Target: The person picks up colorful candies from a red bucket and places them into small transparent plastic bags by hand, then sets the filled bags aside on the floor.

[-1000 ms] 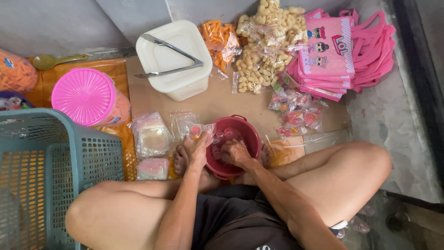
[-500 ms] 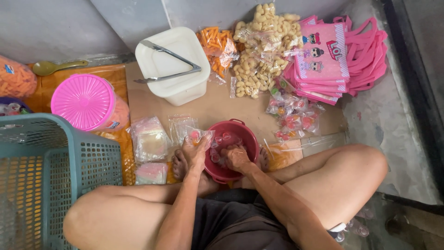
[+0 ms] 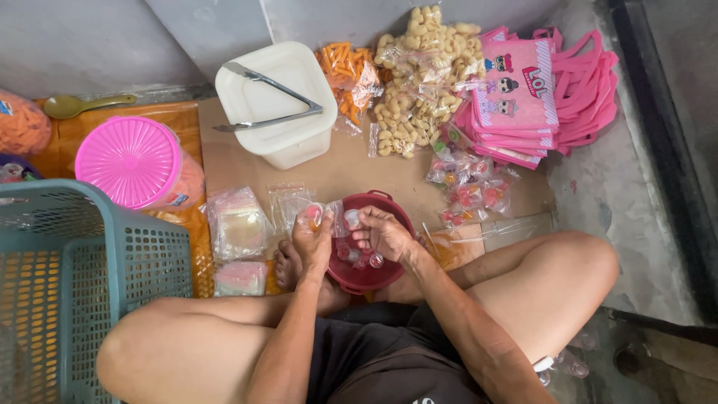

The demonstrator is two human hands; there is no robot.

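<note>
Glossy red plastic bowl (image 3: 372, 258), shiny metal tongs (image 3: 271, 103) on matt white plastic tub (image 3: 280, 105), brown cardboard sheet (image 3: 336, 168).

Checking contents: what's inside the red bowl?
Red bowl holds small round jelly cups, several visible. The right hand covers part of the inside, so the count is unclear.

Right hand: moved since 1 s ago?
Yes. The right hand has lifted from inside the red bowl toward its far rim, closing on the left hand.

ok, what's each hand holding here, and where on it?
Left hand pinches a small clear bag by its open top edge. Right hand hovers over the red bowl, fingers curled; what it holds, if anything, cannot be told.
</note>
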